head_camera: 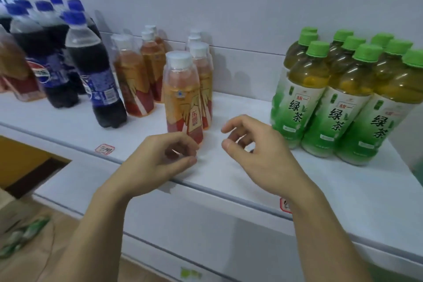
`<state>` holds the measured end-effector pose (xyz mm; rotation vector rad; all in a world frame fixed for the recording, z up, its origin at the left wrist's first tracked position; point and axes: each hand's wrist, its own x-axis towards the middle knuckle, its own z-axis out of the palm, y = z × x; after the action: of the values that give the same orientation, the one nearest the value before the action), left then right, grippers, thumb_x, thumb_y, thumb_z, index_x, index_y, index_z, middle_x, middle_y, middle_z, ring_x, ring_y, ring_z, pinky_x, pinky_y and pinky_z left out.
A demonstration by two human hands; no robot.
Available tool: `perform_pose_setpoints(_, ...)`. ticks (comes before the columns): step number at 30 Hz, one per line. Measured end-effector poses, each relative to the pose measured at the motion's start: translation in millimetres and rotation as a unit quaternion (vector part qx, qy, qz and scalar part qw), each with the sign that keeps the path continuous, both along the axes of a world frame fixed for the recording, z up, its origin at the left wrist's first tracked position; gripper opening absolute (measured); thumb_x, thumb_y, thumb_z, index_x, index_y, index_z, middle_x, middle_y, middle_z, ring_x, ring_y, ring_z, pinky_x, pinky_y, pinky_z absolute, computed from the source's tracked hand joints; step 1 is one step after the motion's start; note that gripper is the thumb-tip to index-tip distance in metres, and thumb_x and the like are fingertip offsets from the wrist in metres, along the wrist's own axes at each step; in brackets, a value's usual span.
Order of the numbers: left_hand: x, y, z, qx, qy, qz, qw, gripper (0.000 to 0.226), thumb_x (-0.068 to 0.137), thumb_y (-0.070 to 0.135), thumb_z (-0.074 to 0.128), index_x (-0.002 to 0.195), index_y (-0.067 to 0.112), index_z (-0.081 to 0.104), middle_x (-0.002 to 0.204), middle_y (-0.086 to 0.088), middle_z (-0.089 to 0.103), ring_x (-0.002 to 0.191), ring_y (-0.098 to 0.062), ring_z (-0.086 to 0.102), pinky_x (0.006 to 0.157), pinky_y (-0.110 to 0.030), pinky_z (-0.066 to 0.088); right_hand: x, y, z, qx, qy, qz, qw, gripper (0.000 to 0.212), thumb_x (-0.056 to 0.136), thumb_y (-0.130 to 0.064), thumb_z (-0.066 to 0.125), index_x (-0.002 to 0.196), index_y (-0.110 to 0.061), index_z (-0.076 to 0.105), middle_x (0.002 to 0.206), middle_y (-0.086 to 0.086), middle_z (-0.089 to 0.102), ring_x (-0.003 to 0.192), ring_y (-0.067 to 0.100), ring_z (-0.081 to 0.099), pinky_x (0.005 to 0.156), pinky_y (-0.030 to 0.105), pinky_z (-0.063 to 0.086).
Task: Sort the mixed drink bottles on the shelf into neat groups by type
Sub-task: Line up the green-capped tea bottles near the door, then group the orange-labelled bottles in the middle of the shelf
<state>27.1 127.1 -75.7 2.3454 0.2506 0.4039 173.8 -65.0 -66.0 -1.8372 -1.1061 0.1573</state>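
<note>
On the white shelf (pixel 240 178) stand three groups. Dark cola bottles with blue caps (pixel 96 71) fill the left. Orange drink bottles with white caps (pixel 182 96) stand in the middle, in several short rows. Green tea bottles with green caps (pixel 343 98) are packed together on the right. My left hand (pixel 160 160) hovers just in front of the nearest orange bottle, fingers loosely curled, holding nothing. My right hand (pixel 256 151) hangs over the bare shelf between the orange and green groups, fingers loosely curled and empty.
One orange bottle (pixel 13 75) stands at the far left edge, beside the cola. Small red labels (pixel 104 149) mark the shelf's front edge. A lower shelf and a wooden floor with green packets (pixel 23 233) lie below left. The wall is behind.
</note>
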Motion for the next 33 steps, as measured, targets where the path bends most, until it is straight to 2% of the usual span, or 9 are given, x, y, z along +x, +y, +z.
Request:
perform_pose_setpoints(3,-3.1,12.4,1.0,0.014,-0.011,0.025,1.0,0.007,0.088,0.034,0.074,0.094,0.032,0.072,0.093,0.016,0.073,0.09,-0.01,0.069,0.08,-0.03,0.057,-11.7,41.8,2.6,0.015,0.019,-0.033,0.999,0.032,0.091,-0.038,0.07,0.118,-0.041,0.053,0.102,-0.018,0.062,0.082,0.002,0.064,0.063,0.009,0.045)
perform_pose_setpoints(6,-1.8,32.0,1.0,0.076,-0.008,0.081,0.994,0.013,0.087,0.044,0.073,0.086,0.031,0.068,0.083,0.017,0.07,0.082,-0.006,0.065,0.074,-0.028,0.053,-15.7,68.4,9.7,0.005,0.017,-0.066,0.998,0.055,0.085,-0.045,0.073,0.133,-0.036,0.046,0.117,-0.013,0.062,0.098,0.012,0.066,0.082,0.027,0.053)
perform_pose_setpoints(10,-10.3,59.6,-12.4,0.144,-0.002,0.171,0.975,0.016,0.088,0.04,0.073,0.083,0.03,0.063,0.082,0.016,0.063,0.079,-0.004,0.059,0.068,-0.024,0.047,-22.7,92.1,8.7,-0.06,-0.008,-0.066,0.996,0.065,0.087,-0.046,0.074,0.14,-0.031,0.041,0.127,-0.004,0.059,0.116,0.021,0.061,0.098,0.043,0.054)
perform_pose_setpoints(15,-29.0,98.4,-21.3,0.132,-0.028,0.262,0.956,0.007,0.09,0.028,0.071,0.088,0.026,0.064,0.087,0.013,0.062,0.081,-0.007,0.058,0.069,-0.025,0.05,-32.3,126.0,-0.8,-0.039,0.002,-0.089,0.995,0.069,0.084,-0.051,0.078,0.139,-0.032,0.041,0.134,-0.006,0.057,0.123,0.02,0.058,0.103,0.047,0.053)
perform_pose_setpoints(21,-33.3,113.6,-20.8,0.197,-0.018,0.17,0.965,0.007,0.089,0.032,0.068,0.088,0.03,0.062,0.086,0.019,0.055,0.083,-0.004,0.052,0.068,-0.02,0.045,-49.4,178.9,-9.7,-0.019,0.007,-0.159,0.987,0.075,0.078,-0.059,0.079,0.136,-0.035,0.039,0.131,-0.007,0.056,0.118,0.016,0.056,0.093,0.034,0.048)
perform_pose_setpoints(26,-39.7,123.1,-23.3,0.227,-0.045,0.068,0.971,0.003,0.09,0.028,0.067,0.093,0.027,0.069,0.093,0.015,0.059,0.089,-0.007,0.05,0.075,-0.025,0.048,-54.6,193.4,-5.0,-0.008,0.022,-0.169,0.985,0.068,0.079,-0.053,0.081,0.133,-0.03,0.046,0.124,-0.006,0.061,0.112,0.016,0.06,0.095,0.038,0.054)
perform_pose_setpoints(29,-38.8,126.8,-20.4,0.217,-0.05,-0.016,0.975,0.007,0.092,0.026,0.065,0.096,0.027,0.071,0.099,0.017,0.06,0.093,-0.004,0.053,0.079,-0.024,0.048,-59.3,178.7,0.9,0.03,0.058,-0.167,0.984,0.05,0.087,-0.05,0.076,0.128,-0.033,0.053,0.112,-0.012,0.064,0.091,0.01,0.07,0.082,0.036,0.062)
perform_pose_setpoints(31,-34.8,128.4,-16.7,0.207,-0.056,-0.07,0.974,0.007,0.093,0.024,0.066,0.097,0.027,0.071,0.101,0.016,0.062,0.094,-0.004,0.056,0.08,-0.025,0.051,-58.2,163.7,9.7,0.102,0.012,-0.209,0.972,0.027,0.091,-0.044,0.072,0.112,-0.032,0.061,0.098,-0.016,0.068,0.077,0.005,0.07,0.07,0.03,0.063)
perform_pose_setpoints(33,-27.5,127.4,-13.2,0.209,-0.062,-0.105,0.97,0.008,0.095,0.026,0.065,0.1,0.026,0.071,0.104,0.016,0.063,0.095,-0.003,0.058,0.082,-0.026,0.052,-49.6,152.3,24.8,0.21,-0.061,-0.276,0.936,0.012,0.091,-0.032,0.071,0.098,-0.027,0.063,0.085,-0.016,0.068,0.073,0.004,0.067,0.064,0.022,0.058)
